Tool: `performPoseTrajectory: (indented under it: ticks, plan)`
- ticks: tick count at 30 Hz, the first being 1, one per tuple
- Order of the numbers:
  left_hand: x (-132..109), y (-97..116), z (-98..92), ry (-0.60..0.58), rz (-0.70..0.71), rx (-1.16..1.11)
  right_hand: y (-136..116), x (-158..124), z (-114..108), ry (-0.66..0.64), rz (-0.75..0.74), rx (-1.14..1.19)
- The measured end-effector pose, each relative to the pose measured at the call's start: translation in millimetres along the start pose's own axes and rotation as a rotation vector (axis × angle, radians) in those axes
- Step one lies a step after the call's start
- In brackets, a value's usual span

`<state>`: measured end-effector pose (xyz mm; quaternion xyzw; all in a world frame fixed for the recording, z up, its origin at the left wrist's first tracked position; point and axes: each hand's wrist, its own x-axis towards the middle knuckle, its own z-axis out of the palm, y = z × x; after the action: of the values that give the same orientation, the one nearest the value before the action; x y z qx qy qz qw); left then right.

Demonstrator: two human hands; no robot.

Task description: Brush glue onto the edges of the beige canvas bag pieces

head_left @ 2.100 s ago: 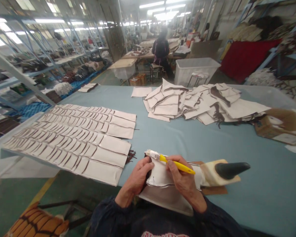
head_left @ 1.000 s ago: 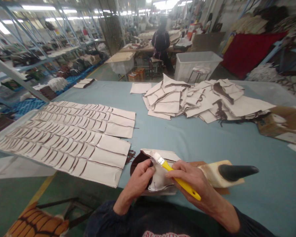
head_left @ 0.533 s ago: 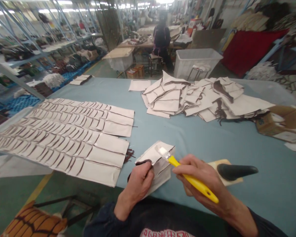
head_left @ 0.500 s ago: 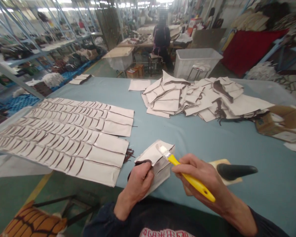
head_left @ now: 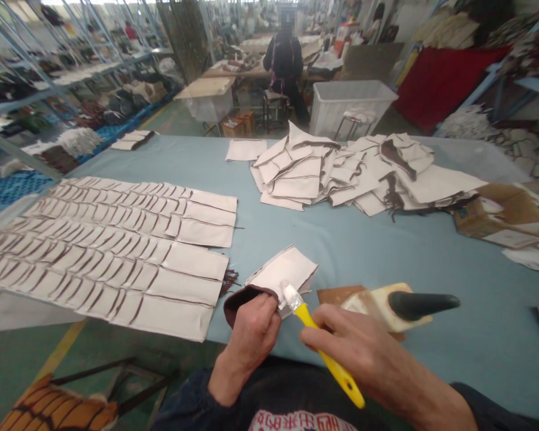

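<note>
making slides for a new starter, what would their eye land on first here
Probably the yellow brush, bright in the right hand at the lower middle, its white tip at the pale piece that the left hand holds. Next, perhaps, the overlapping dark-edged rows on the left of the blue table and the jumbled heap along its far side. Beyond, red cloth stands out at upper right.

Red cloth (head_left: 449, 87), pale bin (head_left: 330, 111), distant person (head_left: 284, 63)
</note>
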<state>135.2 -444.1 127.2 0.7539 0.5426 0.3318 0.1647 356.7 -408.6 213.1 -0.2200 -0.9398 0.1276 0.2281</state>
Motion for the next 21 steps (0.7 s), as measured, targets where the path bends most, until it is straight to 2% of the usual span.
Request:
performPoseTrajectory:
  ticks: [4,6,10,13,15,17,21]
  plan:
    - [0.0,2.1,4.8,-0.038,-0.018,0.068,-9.3,0.0,9.6,-0.038,-0.080,-0.118]
    - [0.0,4.1,7.8,-0.055,-0.059,0.087,-16.6,-1.8,17.2,-0.039,-0.068,-0.163]
    - [1.3,10.4,15.3,-0.086,-0.138,0.034,-26.9,-7.3,35.1,0.057,0.015,-0.187]
    - [2.0,14.9,19.2,-0.104,-0.202,-0.109,-28.9,-14.6,42.6,0.135,0.087,-0.078]
    - [1.8,16.1,19.8,-0.077,-0.216,-0.220,-27.8,-22.1,41.8,0.226,0.165,0.056]
    - [0.7,15.0,19.7,-0.028,-0.213,-0.304,-25.8,-30.0,38.2,0.378,0.274,0.206]
    - [-3.9,8.1,20.1,0.068,-0.223,-0.334,-21.1,-36.4,36.1,0.698,0.575,0.549]
